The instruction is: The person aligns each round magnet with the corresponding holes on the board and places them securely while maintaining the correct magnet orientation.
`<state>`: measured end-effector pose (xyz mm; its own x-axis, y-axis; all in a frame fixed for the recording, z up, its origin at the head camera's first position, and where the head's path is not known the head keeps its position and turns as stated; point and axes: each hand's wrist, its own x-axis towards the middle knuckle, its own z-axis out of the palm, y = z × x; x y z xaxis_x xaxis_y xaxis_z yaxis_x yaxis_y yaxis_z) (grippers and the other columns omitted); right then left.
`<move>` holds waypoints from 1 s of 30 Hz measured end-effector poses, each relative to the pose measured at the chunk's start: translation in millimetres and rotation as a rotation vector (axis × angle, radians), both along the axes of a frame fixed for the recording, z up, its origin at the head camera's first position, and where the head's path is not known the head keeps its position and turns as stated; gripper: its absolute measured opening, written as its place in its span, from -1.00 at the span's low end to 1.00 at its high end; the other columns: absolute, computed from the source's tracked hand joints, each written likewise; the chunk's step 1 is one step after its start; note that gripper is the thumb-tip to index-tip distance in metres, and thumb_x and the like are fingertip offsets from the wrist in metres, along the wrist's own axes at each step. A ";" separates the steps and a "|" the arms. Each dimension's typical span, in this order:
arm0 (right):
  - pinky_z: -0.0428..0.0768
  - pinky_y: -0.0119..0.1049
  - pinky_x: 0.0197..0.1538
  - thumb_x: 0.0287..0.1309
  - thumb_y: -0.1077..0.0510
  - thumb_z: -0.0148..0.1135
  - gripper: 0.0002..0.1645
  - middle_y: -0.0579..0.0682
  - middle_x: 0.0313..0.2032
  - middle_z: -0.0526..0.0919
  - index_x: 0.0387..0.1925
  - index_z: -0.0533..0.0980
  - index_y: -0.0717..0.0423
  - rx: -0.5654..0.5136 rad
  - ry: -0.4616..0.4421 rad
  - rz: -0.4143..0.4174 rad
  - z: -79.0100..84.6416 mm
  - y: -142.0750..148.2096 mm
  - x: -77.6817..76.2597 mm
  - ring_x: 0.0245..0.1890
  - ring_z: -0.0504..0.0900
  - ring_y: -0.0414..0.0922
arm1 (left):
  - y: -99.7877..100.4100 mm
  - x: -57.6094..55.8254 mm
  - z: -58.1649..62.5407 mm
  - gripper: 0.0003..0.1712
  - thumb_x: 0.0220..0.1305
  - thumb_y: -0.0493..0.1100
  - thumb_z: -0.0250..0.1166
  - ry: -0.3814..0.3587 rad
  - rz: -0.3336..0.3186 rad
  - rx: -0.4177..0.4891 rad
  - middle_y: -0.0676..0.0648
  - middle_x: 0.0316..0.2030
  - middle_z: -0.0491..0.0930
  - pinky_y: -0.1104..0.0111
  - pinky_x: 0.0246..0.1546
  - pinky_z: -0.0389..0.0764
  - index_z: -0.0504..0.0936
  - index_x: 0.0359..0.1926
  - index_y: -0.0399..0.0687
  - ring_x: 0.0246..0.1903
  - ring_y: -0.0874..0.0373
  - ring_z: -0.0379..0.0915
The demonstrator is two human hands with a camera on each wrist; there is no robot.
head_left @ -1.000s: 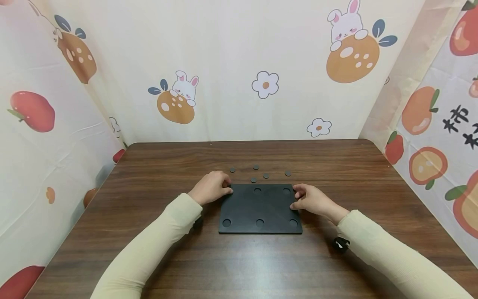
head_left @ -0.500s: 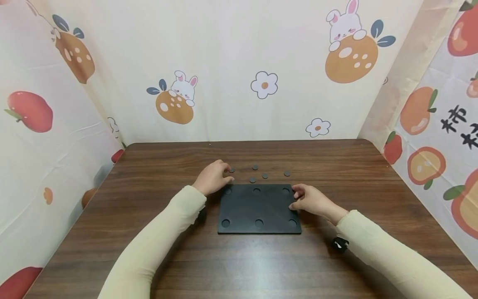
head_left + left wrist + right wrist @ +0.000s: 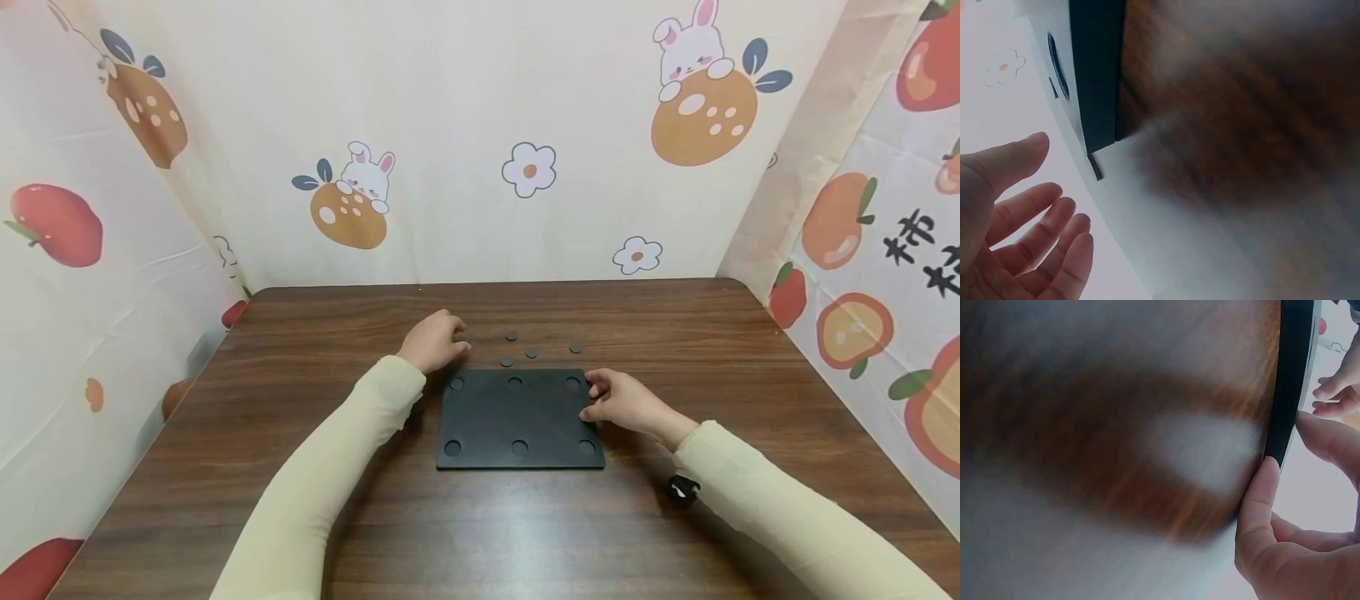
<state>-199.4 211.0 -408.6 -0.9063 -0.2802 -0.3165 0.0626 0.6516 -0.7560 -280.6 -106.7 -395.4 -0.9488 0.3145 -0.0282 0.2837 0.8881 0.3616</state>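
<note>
A flat black board (image 3: 517,417) with round recesses lies on the table. My right hand (image 3: 630,402) grips its right edge near the far corner; the right wrist view shows the thumb and a finger on the board's edge. Beyond the board, small dark discs (image 3: 531,352) lie scattered. My left hand (image 3: 433,340) is past the board's far left corner, thumb and fingers apart around the leftmost disc, which they partly hide. In the left wrist view the left hand (image 3: 1035,231) has loosely bent fingers and nothing between them, with a disc (image 3: 1095,167) beyond the board's corner.
The brown wooden table (image 3: 337,308) extends around the board on all sides. Printed curtains (image 3: 450,150) stand behind it and along both sides. A black wrist device (image 3: 683,490) shows under the right cuff.
My left hand has left the board's far left corner and moved away from me to the leftmost disc, uncovering a corner recess. The right hand stays at the board's edge.
</note>
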 end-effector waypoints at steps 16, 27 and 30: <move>0.46 -0.27 -0.27 0.08 0.21 0.40 -0.08 0.16 -0.09 0.44 0.38 0.17 0.40 -0.005 -0.008 0.005 -0.3 0.0 0.2 -0.34 0.47 -0.14 | 3.3 -11.6 -0.7 -0.63 0.30 -0.09 0.33 -0.039 0.009 -0.119 -0.13 0.03 0.60 0.16 0.02 0.59 0.65 0.07 -0.12 0.00 0.01 0.55; 0.46 -0.29 -0.28 0.08 0.20 0.40 -0.09 0.14 -0.11 0.44 0.37 0.17 0.41 -0.001 -0.002 0.008 -0.1 0.4 -0.9 -0.34 0.46 -0.15 | 5.0 -15.0 -5.0 -0.75 0.31 -0.12 0.31 -0.035 0.007 -0.132 -0.10 -0.04 0.63 0.18 -0.04 0.60 0.70 -0.05 -0.11 -0.09 0.04 0.58; 0.46 -0.29 -0.28 0.07 0.21 0.40 -0.09 0.13 -0.11 0.44 0.37 0.18 0.40 -0.001 -0.006 -0.002 -1.3 0.5 -1.2 -0.34 0.47 -0.14 | 5.6 -15.7 -6.0 -0.78 0.31 -0.12 0.31 -0.034 0.004 -0.133 -0.10 -0.08 0.64 0.19 -0.07 0.61 0.70 -0.09 -0.11 -0.13 0.04 0.58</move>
